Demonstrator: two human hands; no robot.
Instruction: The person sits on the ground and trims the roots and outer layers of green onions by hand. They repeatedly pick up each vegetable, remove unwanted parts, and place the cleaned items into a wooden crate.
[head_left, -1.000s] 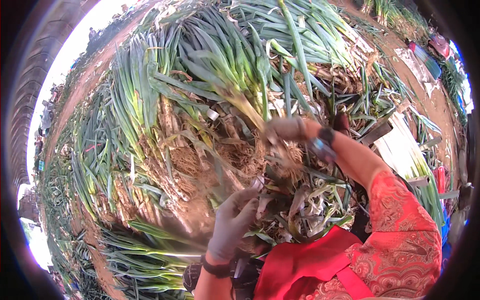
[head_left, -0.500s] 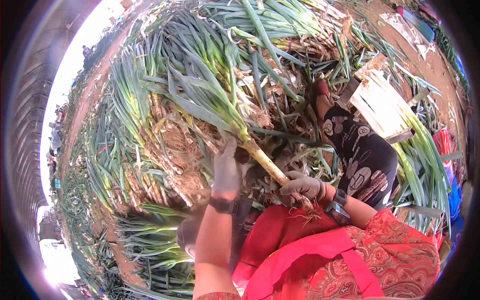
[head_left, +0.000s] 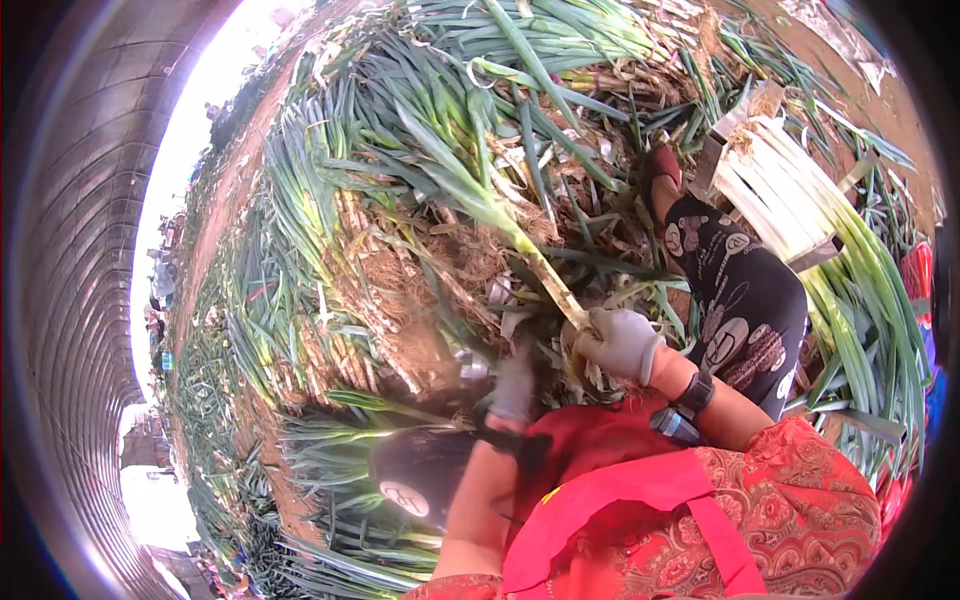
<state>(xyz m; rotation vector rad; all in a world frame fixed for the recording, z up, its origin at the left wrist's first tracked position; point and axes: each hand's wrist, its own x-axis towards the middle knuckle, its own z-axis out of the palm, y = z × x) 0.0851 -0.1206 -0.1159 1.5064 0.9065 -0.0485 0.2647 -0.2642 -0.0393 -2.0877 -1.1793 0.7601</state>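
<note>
My right hand [head_left: 618,345], in a pale glove, is wrapped round the lower stalk of a leek [head_left: 545,272]. Its green leaves point away from me to the upper left, and its root end is hidden by the hand. My left hand [head_left: 514,388], also gloved, is smeared by motion just below and left of the stalk. It is apart from the leek, and its fingers cannot be made out. Beyond both hands lies a heap of untrimmed leeks [head_left: 365,250] with brown, dry roots and soil on them.
Cleaned white-stalked leeks [head_left: 775,185] lie in a metal rack [head_left: 712,160] to my right, beside my bent leg [head_left: 745,290]. More leeks [head_left: 345,480] are on the ground at the left. A ribbed arched roof [head_left: 85,250] rises along the left side.
My left hand has left the upper stalk and dropped toward my lap. My right hand has risen slightly with the leek, and its roots no longer show. The view has shifted a little.
</note>
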